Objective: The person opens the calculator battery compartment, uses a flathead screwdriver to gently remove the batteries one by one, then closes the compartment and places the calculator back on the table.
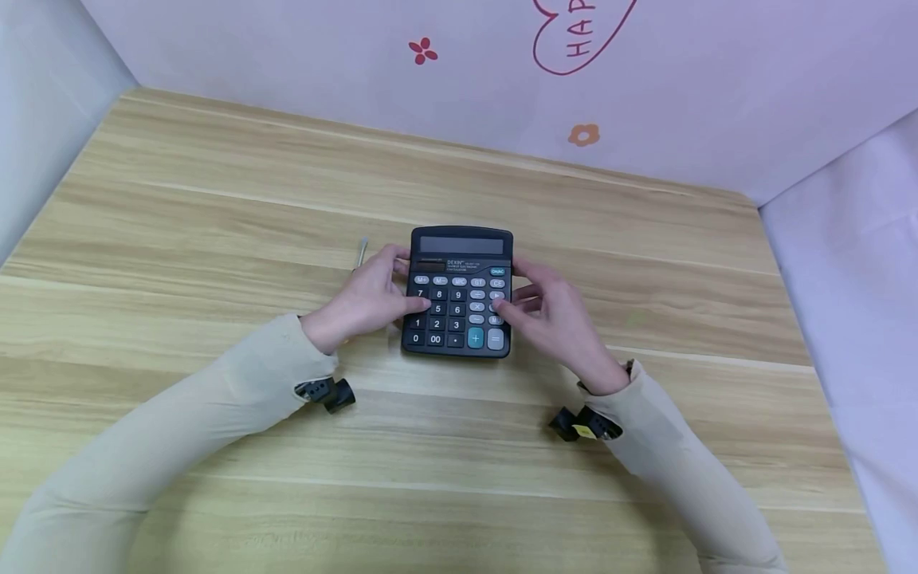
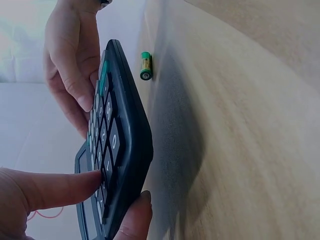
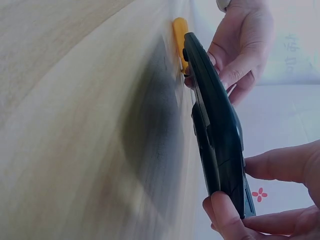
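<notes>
Both hands hold a black desk calculator [image 1: 456, 269], its keys and display facing up. At its left edge my left hand [image 1: 367, 300] has the thumb on the number keys and fingers beneath. My right hand [image 1: 561, 320] grips the right edge, thumb over the keys at that side. In both wrist views the calculator is raised off the table, with a shadow below it. A green and gold battery [image 2: 146, 66] lies on the table beyond it in the left wrist view; the head view hides it.
A screwdriver with an orange handle [image 3: 179, 37] lies on the wooden table [image 1: 459, 478] by my left hand; its metal shaft [image 1: 362, 250] shows in the head view. A white backdrop [image 1: 323, 64] with red drawings stands behind the table.
</notes>
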`<state>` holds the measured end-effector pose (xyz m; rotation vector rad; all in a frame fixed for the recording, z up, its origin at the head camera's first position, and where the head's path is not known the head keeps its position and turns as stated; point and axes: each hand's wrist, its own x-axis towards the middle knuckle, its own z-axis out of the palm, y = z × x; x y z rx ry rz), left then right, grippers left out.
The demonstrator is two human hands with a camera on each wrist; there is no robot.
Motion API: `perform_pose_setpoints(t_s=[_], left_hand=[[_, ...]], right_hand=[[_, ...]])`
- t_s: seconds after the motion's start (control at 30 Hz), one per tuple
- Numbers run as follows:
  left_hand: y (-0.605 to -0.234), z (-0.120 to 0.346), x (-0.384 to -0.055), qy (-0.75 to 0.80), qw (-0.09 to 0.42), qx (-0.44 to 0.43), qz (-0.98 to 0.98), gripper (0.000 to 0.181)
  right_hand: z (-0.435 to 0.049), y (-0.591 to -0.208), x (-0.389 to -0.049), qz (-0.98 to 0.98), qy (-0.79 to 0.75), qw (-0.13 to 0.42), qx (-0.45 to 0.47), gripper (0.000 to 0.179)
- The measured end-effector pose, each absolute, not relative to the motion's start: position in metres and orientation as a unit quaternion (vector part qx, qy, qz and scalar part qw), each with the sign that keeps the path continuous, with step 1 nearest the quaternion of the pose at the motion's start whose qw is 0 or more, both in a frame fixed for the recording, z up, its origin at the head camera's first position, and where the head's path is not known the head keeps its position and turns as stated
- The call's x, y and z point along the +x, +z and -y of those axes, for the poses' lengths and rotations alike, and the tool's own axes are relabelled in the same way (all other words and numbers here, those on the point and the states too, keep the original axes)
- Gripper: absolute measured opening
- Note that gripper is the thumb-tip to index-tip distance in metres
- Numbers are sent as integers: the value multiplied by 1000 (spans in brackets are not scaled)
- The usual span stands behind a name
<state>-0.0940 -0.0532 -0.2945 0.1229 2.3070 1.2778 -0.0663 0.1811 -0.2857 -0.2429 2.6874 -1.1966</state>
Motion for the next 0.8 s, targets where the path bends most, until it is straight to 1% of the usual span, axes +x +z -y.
perform_pose_setpoints(t_s=[0.27,0.53,0.8], left_hand=[[-294,54,-94,468,246,50,-847,74],[-293,55,-94,473,247,52,-844,77],[-295,54,-95,462,239,53,-852,77]], right_hand=[[-183,-289,-68,-904,-407,99,-93,63],[-182,-291,-68,-906,-398,104,-97,58],[-180,-294,-67,-912,-382,117,-89,66]])
